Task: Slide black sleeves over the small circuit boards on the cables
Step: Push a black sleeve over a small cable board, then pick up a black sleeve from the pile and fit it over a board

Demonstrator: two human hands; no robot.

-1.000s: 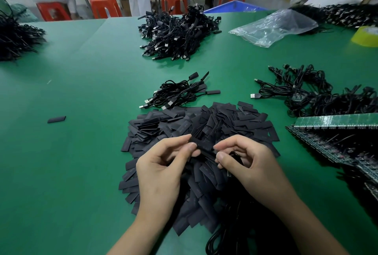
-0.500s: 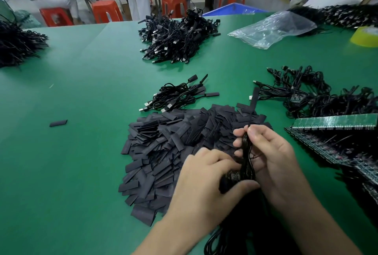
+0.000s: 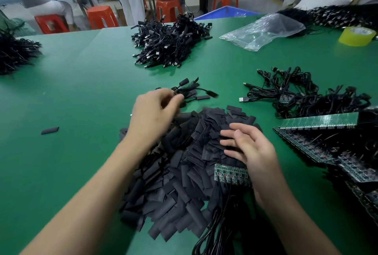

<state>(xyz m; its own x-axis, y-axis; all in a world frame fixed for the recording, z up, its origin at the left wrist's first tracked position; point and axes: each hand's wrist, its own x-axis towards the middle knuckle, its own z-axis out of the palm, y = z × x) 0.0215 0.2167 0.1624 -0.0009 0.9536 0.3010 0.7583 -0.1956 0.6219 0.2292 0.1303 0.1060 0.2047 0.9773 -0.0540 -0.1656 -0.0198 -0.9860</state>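
Observation:
A big heap of flat black sleeves (image 3: 184,173) lies on the green table in front of me. My left hand (image 3: 153,113) is stretched forward to a small bunch of sleeved cables (image 3: 196,93). Its curled fingers are blurred at the bunch's near end, and any grip on a cable is unclear. My right hand (image 3: 251,150) rests with relaxed fingers on the sleeve heap. Under it lies a green strip of small circuit boards (image 3: 231,173), whose black cables (image 3: 216,224) run toward me.
A large heap of cables (image 3: 169,44) sits at the back. A plastic bag (image 3: 263,29) and a yellow tape roll (image 3: 357,35) lie back right. More cables (image 3: 306,99) and green board panels (image 3: 319,123) are on the right. One loose sleeve (image 3: 50,130) lies left.
Both hands let go of the cable bundle. My left hand moved forward and left to the small sleeved bunch, and my right hand dropped onto the sleeve heap above the board strip.

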